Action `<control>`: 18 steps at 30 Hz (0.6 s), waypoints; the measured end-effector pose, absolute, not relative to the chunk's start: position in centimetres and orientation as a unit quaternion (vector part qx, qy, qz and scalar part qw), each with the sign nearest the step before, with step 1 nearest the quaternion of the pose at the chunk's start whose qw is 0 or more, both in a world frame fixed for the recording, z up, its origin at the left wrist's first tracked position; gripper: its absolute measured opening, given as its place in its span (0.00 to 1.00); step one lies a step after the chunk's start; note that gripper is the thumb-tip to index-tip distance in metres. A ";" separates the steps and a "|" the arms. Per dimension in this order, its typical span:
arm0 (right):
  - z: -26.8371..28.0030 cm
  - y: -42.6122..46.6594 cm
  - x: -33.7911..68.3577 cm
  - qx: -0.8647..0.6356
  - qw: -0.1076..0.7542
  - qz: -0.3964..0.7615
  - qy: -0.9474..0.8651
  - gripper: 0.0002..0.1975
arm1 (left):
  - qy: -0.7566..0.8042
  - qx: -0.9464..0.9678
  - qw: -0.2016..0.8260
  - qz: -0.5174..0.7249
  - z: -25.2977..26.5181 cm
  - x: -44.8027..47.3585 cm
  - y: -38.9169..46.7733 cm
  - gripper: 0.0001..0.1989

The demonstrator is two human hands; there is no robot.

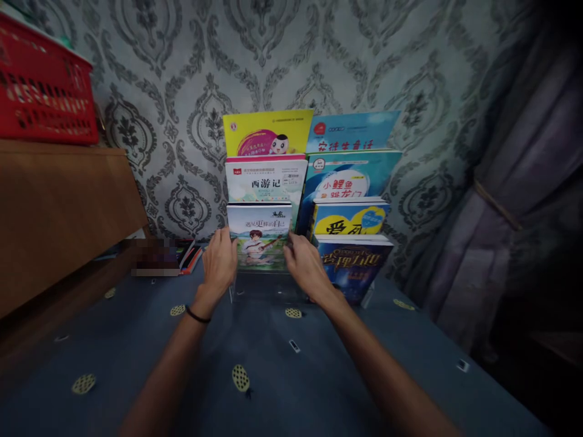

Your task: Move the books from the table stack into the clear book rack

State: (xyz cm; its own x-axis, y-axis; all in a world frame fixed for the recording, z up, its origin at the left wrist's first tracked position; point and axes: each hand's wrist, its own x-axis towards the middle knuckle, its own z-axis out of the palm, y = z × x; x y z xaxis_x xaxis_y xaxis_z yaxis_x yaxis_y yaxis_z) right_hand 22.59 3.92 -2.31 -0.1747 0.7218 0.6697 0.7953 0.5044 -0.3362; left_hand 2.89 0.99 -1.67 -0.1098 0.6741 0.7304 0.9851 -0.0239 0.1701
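Observation:
Both my hands hold a small book [259, 237] with a guitar player on its cover, upright in the left column of a clear tiered book stand [264, 288]. My left hand [219, 258] is closed on its left edge, and my right hand [306, 264] is closed on its right edge. Behind it rise a pale book [268, 179] and a yellow book [268, 130]. The right column carries a dark blue book [353, 267] in front, then a yellow and blue book [350, 218], a teal book [353, 173] and a light blue book [353, 130].
The stand rests on a blue patterned cloth [273, 364] before a papered wall [182, 91]. At left, a red basket [45, 91] sits on a wooden cabinet [64, 212], with several books [189, 260] lying beside it. A curtain [483, 212] hangs at right.

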 end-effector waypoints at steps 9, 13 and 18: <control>-3.2 4.7 22.7 -0.478 0.421 -0.029 -0.770 0.19 | -0.683 -0.626 0.229 -0.298 -1.5 3.5 1.4 0.17; -3.5 4.9 22.5 -0.470 0.437 -0.035 -0.766 0.19 | -0.690 -0.623 0.226 -0.291 -1.4 3.6 1.4 0.18; -3.5 4.8 22.6 -0.463 0.437 -0.026 -0.770 0.17 | -0.681 -0.624 0.230 -0.308 -1.7 3.5 1.6 0.18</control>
